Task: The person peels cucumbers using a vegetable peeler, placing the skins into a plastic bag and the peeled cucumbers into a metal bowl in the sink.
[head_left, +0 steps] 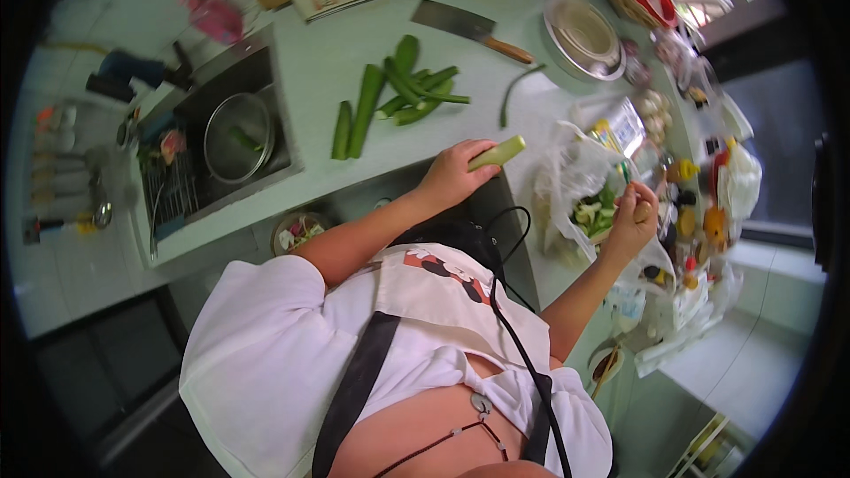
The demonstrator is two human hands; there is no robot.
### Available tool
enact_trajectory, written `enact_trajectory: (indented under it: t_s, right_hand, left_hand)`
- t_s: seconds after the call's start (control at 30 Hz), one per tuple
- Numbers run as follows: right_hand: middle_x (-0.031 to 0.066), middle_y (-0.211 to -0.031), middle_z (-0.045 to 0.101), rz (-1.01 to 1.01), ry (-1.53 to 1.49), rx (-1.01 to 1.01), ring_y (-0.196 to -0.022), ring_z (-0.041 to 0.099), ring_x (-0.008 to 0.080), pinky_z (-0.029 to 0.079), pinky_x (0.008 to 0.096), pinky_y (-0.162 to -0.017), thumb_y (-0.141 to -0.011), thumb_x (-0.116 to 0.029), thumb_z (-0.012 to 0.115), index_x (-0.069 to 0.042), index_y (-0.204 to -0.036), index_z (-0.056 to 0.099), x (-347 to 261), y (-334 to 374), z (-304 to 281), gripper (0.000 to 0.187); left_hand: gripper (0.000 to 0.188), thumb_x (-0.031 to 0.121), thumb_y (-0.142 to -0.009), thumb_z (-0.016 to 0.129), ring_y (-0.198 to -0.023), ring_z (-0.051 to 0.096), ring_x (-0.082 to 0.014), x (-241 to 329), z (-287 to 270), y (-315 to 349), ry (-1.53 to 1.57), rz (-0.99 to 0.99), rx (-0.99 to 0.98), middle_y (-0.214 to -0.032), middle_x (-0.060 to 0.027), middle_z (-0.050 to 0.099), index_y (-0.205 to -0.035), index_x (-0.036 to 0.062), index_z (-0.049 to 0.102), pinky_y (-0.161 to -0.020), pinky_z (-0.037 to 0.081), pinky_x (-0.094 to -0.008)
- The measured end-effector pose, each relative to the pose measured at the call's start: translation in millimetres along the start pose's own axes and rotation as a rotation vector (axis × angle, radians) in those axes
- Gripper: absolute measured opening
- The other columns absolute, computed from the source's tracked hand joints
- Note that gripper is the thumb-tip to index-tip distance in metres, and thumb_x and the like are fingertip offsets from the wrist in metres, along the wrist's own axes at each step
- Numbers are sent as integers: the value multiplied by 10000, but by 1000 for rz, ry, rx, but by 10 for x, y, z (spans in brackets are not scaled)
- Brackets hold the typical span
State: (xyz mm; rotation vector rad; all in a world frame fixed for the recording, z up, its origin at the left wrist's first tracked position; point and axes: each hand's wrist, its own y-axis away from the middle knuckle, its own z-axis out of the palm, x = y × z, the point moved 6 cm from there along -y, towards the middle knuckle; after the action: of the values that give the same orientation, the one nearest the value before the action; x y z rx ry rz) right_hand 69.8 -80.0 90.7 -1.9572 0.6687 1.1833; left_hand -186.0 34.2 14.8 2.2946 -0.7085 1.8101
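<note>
My left hand [453, 175] grips a pale green peeled vegetable piece [498, 152] over the edge of the light counter [319, 53]. My right hand [633, 223] is closed around a small peeler-like tool [627, 179] with a green tip, held above a white plastic bag [567, 179] that holds green and pale peelings [595, 214]. The two hands are apart, with the bag's edge between them. Several whole green gourds [394, 93] lie on the counter beyond my left hand.
A cleaver [469, 26] with a wooden handle and a steel bowl [583, 37] lie at the far side. A sink [266, 71] on the left holds a metal pot [235, 137]. A long green peel strip [516, 90] lies nearby. Bottles and bags crowd the right.
</note>
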Motion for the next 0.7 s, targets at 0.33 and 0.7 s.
enact_trajectory:
  t_s: [0.33, 0.7]
  right_hand:
    - [14, -649, 461, 209, -498, -353, -433, 317, 25, 222, 151, -364, -831, -42, 521, -16, -930, 544, -556, 702, 1998, 105]
    - [18, -636, 498, 332, -534, -544, -429, 334, 23, 219, 162, -366, -810, -65, 561, -16, -883, 564, -744, 1280, 2826, 88]
  left_hand:
    - [476, 85, -726, 587, -951, 549, -245, -1293, -2417, 933, -251, -386, 558, -1057, -166, 545, -1176, 23, 442, -818, 421, -305]
    - [449, 128, -725, 588, -951, 504, -324, -1853, -3735, 1422, -789, -426, 720, -1026, -184, 511, -1142, 16, 468, -820, 410, -379]
